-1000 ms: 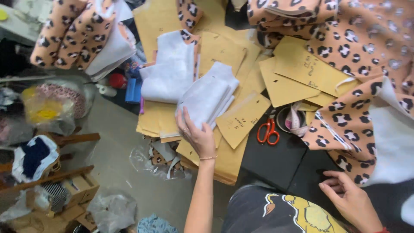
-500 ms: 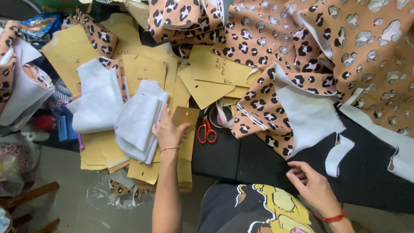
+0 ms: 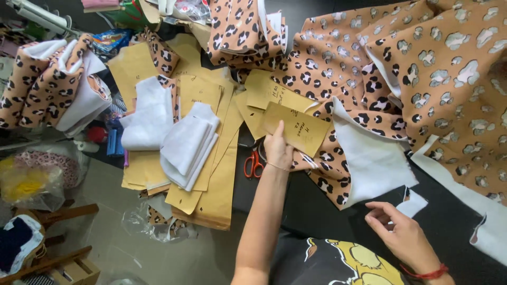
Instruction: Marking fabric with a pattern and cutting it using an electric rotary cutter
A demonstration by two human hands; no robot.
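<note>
Now picking: my left hand (image 3: 278, 149) fingers pinch tan paper pattern piece (image 3: 297, 128) above leopard fabric (image 3: 380, 79) on bench (image 3: 317, 211). My right hand (image 3: 404, 235) rests, fingers loosely curled, empty. Next, likely: lay pattern flat, aligned.

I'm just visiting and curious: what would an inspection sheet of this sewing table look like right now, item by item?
Surface: black table, mostly covered.
Job's things: tan paper pattern piece held in the left hand; leopard-print fabric with white backing spread at right.
Clutter: stack of tan paper patterns, folded white fabric pieces, orange-handled scissors.
Grippers: left hand grips the pattern piece; right hand, with a red wristband, rests empty beside a white fabric scrap.
Cables: nothing seen.
Surroundings: folded leopard fabric at left, plastic bags and wooden frames on the floor.
</note>
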